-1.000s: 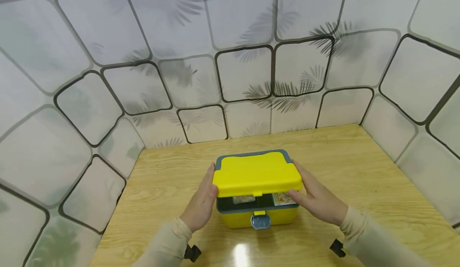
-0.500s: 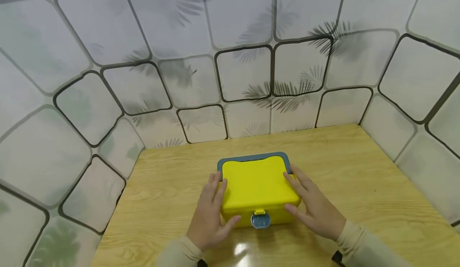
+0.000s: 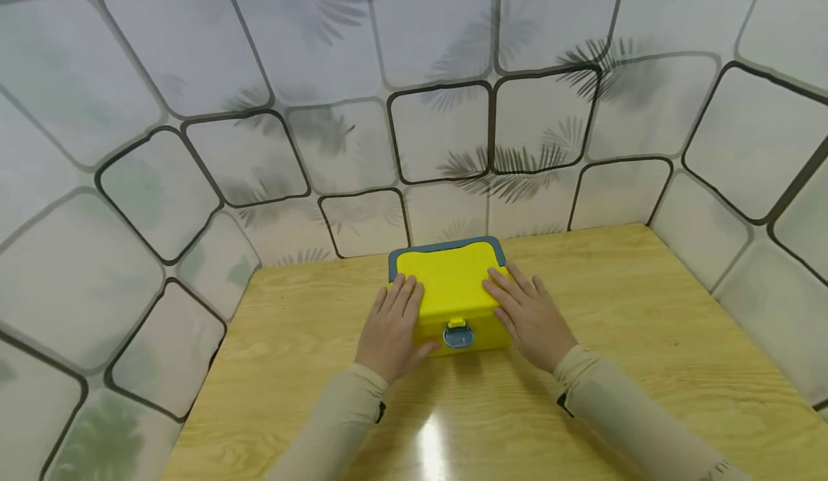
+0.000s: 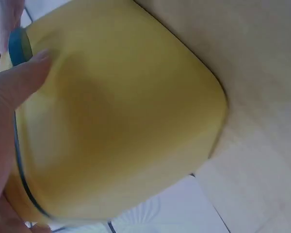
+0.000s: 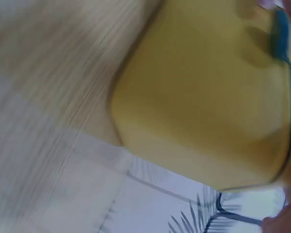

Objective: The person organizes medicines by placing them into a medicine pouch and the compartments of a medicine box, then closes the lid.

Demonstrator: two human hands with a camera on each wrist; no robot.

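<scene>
A yellow plastic box (image 3: 449, 280) with a blue-grey carry handle (image 3: 446, 245) folded along its back edge sits on the table, its lid down. On its front hangs a blue-grey latch (image 3: 458, 336). My left hand (image 3: 388, 333) rests with straight fingers on the lid's left side, its thumb toward the box front. On the lid's right side lie the straight fingers of my right hand (image 3: 533, 319). Both wrist views are filled mostly by the box body (image 4: 121, 111); the left thumb (image 4: 26, 80) lies against it near the latch. The lid hides the box's contents.
The wood-grain table (image 3: 310, 323) carries the box close to the back wall (image 3: 356, 150). Patterned walls with dark outlines and leaf prints enclose the table at the back, left and right. A light reflection shines on the tabletop in front.
The lid, first raised with things visible inside, has come down. Both hands have shifted from its sides onto its top, and the box has slid away toward the back wall.
</scene>
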